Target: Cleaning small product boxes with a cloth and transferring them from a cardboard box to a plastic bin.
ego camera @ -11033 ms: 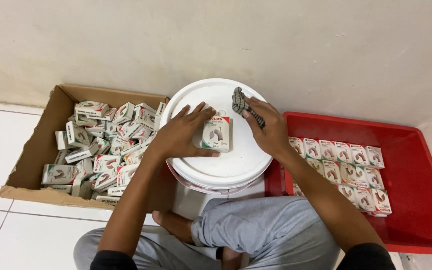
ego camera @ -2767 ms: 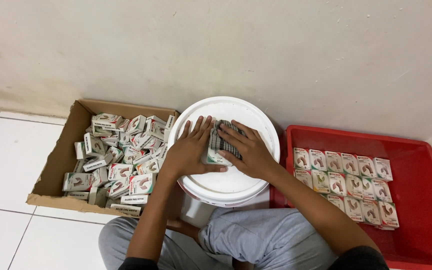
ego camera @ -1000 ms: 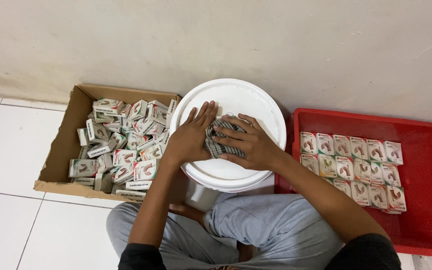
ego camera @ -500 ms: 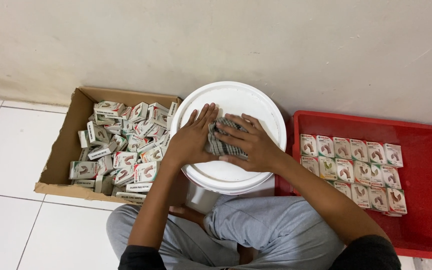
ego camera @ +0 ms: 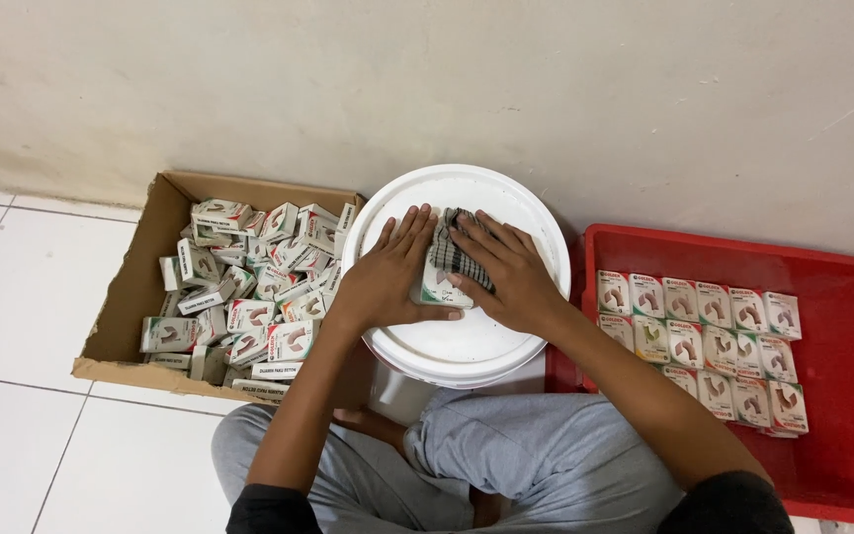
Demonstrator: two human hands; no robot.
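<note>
A white round bucket lid (ego camera: 467,346) serves as a work surface in front of me. On it lies a small white-and-green box (ego camera: 434,289), pinned flat under my left hand (ego camera: 387,277). My right hand (ego camera: 506,272) presses a grey checked cloth (ego camera: 462,255) against the top of that box. Both hands meet at the middle of the lid, fingers pointing toward the wall.
A cardboard carton (ego camera: 135,287) at the left is filled with several jumbled small boxes (ego camera: 249,287). A red plastic tray (ego camera: 847,396) at the right holds neat rows of the same boxes (ego camera: 699,341). I sit cross-legged in grey trousers (ego camera: 506,465) on white floor tiles (ego camera: 22,326) facing a pale wall.
Over the last second both hands stay on the box at the lid's middle, shifting only slightly. Eleven seconds ago my right hand held the cloth lifted above the lid; now it presses on the box.
</note>
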